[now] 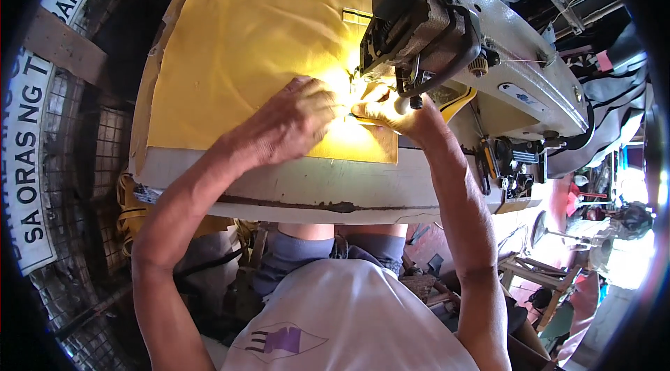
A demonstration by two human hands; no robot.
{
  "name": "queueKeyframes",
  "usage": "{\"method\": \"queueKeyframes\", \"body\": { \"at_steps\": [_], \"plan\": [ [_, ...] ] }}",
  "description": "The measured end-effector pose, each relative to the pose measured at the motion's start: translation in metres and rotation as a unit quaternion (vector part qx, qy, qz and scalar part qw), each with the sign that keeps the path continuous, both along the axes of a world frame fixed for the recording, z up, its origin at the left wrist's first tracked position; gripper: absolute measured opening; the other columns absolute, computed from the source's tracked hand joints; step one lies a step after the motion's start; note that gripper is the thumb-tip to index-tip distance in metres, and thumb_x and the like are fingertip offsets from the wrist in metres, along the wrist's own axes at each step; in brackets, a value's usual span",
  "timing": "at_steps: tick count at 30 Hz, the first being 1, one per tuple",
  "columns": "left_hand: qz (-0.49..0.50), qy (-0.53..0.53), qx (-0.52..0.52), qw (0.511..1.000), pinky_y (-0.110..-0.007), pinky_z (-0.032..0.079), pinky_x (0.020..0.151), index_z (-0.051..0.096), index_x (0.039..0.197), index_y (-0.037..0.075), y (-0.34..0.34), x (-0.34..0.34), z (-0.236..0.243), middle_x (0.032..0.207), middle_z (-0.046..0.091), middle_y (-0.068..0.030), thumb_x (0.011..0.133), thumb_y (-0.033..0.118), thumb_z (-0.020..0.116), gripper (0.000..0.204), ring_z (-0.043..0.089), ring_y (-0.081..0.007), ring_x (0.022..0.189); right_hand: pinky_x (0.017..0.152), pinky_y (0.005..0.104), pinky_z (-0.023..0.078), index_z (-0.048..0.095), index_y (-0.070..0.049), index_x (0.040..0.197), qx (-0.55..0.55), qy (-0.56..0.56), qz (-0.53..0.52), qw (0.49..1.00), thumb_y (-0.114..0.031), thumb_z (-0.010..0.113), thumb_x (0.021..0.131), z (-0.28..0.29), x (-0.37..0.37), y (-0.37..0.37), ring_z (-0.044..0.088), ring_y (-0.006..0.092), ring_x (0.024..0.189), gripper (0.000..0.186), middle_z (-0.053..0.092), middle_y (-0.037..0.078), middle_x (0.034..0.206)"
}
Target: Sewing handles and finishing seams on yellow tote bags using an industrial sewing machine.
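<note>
Yellow sheet (244, 50): smooth, faintly rippled, spread left of the sewing machine head (419, 39). Left hand (300, 120) curled, right hand (399, 115) close under that head; fingertips overexposed, I cannot tell either grip.

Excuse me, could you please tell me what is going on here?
A person is working at a sewing machine, with a large yellow sheet spread on its table. The left hand is over the sheet; the right hand is close by the machine's head. Glare hides what the fingertips grip.
</note>
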State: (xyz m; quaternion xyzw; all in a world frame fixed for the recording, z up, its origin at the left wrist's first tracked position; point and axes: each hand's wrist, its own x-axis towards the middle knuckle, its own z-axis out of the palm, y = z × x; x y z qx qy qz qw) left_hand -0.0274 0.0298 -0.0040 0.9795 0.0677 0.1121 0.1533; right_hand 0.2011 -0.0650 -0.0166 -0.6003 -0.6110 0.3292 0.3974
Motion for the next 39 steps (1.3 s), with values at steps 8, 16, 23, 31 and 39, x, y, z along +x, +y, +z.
{"method": "queueKeyframes", "body": {
  "at_steps": [8,16,23,31,39],
  "plan": [
    [0.084,-0.029,0.034,0.995,-0.048,0.021,0.118,0.052,0.128,0.0,0.005,-0.006,-0.011,0.141,0.044,-0.0141,0.09,0.022,0.056,0.045,0.032,-0.0311,0.139,0.067,0.0325,0.052,0.065,-0.001,0.092,0.005,0.003,0.042,0.999,-0.018,0.078,0.078,0.013,-0.004,0.001,0.063,0.0169,0.077,0.025,0.068,0.008,0.084],
    [0.066,0.001,0.042,0.997,-0.05,0.019,0.118,0.05,0.13,-0.001,-0.025,-0.02,-0.006,0.143,0.042,-0.0169,0.091,0.038,0.054,0.055,0.03,-0.0328,0.14,0.074,0.0264,0.051,0.068,0.001,0.094,-0.022,-0.034,0.04,0.998,-0.013,0.073,0.084,0.011,-0.003,-0.011,0.063,0.0111,0.083,0.018,0.07,0.007,0.092],
    [0.084,0.026,0.023,0.996,-0.053,0.013,0.118,0.04,0.137,-0.006,-0.03,-0.018,-0.012,0.146,0.037,-0.0209,0.091,0.049,0.05,0.072,0.025,-0.036,0.142,0.065,0.028,0.052,0.069,-0.001,0.095,-0.113,0.013,0.033,0.993,-0.014,0.075,0.083,0.016,0.003,0.003,0.064,0.013,0.075,0.019,0.069,0.006,0.084],
    [0.077,0.022,0.022,0.997,-0.053,0.013,0.118,0.041,0.137,-0.007,-0.029,-0.019,-0.01,0.146,0.037,-0.0208,0.091,0.049,0.05,0.072,0.025,-0.0355,0.142,0.053,0.024,0.044,0.073,0.0,0.085,-0.048,-0.017,0.022,0.998,-0.017,0.075,0.081,0.012,-0.002,0.003,0.057,0.0074,0.06,0.017,0.067,0.005,0.071],
    [0.072,0.02,0.025,0.997,-0.054,0.015,0.117,0.042,0.135,-0.007,-0.028,-0.019,-0.009,0.144,0.039,-0.0213,0.092,0.048,0.05,0.071,0.027,-0.0361,0.141,0.052,0.0245,0.045,0.075,-0.001,0.086,-0.057,-0.085,0.012,0.995,-0.019,0.075,0.082,0.005,0.006,0.002,0.057,0.0072,0.057,0.018,0.067,0.006,0.066]
  ]
}}
